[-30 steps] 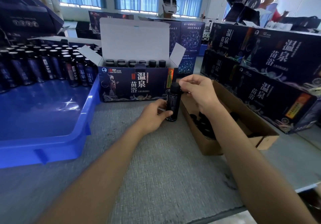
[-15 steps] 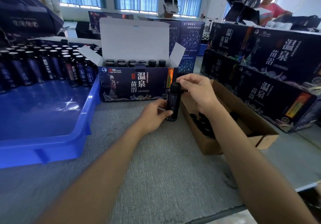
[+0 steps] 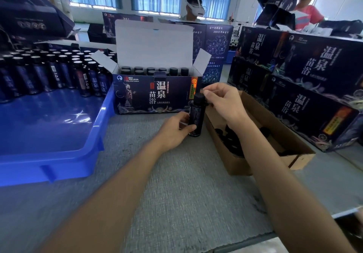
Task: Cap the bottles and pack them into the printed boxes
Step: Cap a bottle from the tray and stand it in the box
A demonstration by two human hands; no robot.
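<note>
In printed box (image 3: 137, 95), capped bottles (image 3: 173, 71), left hand (image 3: 173, 130) gripping bottle (image 3: 196, 115), right hand (image 3: 224, 101) pinching cap (image 3: 198, 97).

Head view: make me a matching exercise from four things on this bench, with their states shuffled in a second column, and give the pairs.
Things
1. bottle
2. open printed box
3. blue tray
4. brown carton

States
A. holds loose black caps
B. lid flap up, capped bottles inside
C. gripped by the left hand, the right hand pinching its cap
D. rows of bottles at its far end

Pairs: 1-C, 2-B, 3-D, 4-A
</note>
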